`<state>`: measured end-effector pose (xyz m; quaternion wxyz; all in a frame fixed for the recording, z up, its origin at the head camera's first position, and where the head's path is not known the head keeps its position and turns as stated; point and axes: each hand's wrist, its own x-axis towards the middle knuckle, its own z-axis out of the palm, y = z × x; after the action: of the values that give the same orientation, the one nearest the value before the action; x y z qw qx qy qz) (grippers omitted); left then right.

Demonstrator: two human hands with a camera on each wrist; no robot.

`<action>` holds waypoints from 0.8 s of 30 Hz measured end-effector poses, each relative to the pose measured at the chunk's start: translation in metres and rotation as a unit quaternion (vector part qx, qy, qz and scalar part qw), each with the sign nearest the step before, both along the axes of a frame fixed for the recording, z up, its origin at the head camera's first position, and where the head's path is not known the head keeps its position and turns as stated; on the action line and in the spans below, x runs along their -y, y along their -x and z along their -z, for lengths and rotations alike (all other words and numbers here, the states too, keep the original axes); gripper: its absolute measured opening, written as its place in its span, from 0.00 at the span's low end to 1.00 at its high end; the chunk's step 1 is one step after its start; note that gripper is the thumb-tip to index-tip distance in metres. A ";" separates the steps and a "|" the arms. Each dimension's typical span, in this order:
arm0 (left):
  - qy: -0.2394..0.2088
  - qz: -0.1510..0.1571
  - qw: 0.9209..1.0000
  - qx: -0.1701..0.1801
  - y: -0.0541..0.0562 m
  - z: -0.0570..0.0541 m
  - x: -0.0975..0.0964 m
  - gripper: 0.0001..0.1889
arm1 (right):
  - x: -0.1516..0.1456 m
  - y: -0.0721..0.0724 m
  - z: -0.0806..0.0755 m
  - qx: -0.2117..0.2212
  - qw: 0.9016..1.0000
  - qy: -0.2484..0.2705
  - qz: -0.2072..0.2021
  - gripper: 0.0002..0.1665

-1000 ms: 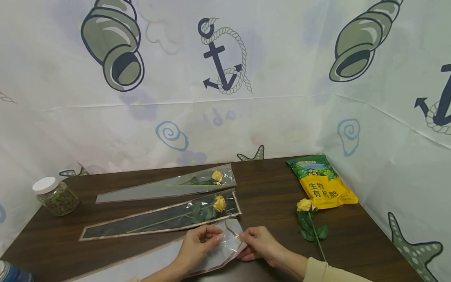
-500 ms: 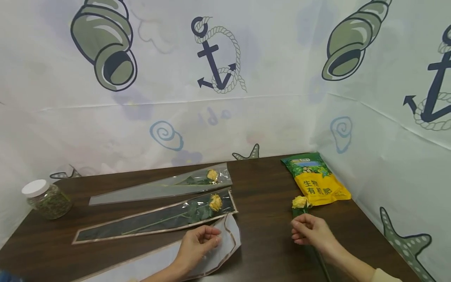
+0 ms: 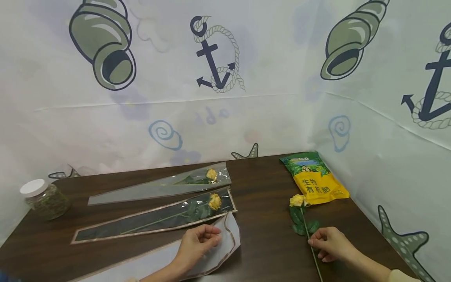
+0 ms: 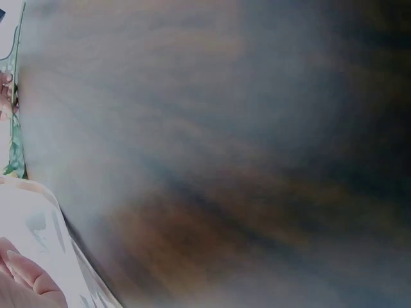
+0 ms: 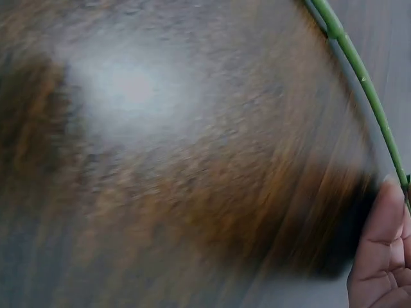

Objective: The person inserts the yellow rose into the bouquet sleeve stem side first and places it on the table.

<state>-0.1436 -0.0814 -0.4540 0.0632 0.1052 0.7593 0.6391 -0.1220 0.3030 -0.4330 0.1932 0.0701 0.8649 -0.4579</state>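
Note:
In the head view my left hand (image 3: pixel 199 248) pinches the clear film of a long white flower sleeve (image 3: pixel 141 261) near its wide end. That end, with a brown-gold border, lifts and curls off the table. On the right, my right hand (image 3: pixel 331 243) pinches the green stem of a yellow rose (image 3: pixel 298 201) between thumb and fingertips. The rose's leaves lie just beyond the fingers. In the right wrist view the stem (image 5: pixel 365 80) runs up from the fingertips, and the hand (image 5: pixel 385 250) is partly cut off. The left wrist view shows the sleeve (image 4: pixel 35 215) at the lower left corner.
Behind the white sleeve lie a black-backed sleeve (image 3: pixel 105 232) and a grey-clear sleeve (image 3: pixel 127 192), each holding a yellow rose. A yellow-green fertilizer bag (image 3: pixel 318 184) lies at the back right. A white-lidded jar (image 3: pixel 49 201) stands at the left. Patterned cloth (image 3: pixel 275 58) surrounds the table.
My right hand has let go of the sleeve's edge, moved right to the rose and now pinches its stem. The left hand stays on the sleeve. The head view has shifted slightly.

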 end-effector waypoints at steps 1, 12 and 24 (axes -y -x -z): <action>0.001 0.000 1.000 0.000 0.000 0.000 0.000 0.13 | 0.002 0.000 0.000 0.001 1.000 -0.002 0.000 0.12; 0.003 0.000 1.000 0.005 0.000 0.000 0.001 0.12 | 0.026 0.013 -0.002 0.049 0.992 0.113 -0.030 0.13; -0.001 -0.012 1.000 0.002 0.001 -0.001 -0.001 0.11 | 0.068 0.038 -0.026 0.019 0.947 0.318 0.047 0.18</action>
<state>-0.1450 -0.0800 -0.4534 0.0569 0.0950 0.7599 0.6405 -0.1601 0.2355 -0.4071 0.2002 0.0542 0.6665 -0.7161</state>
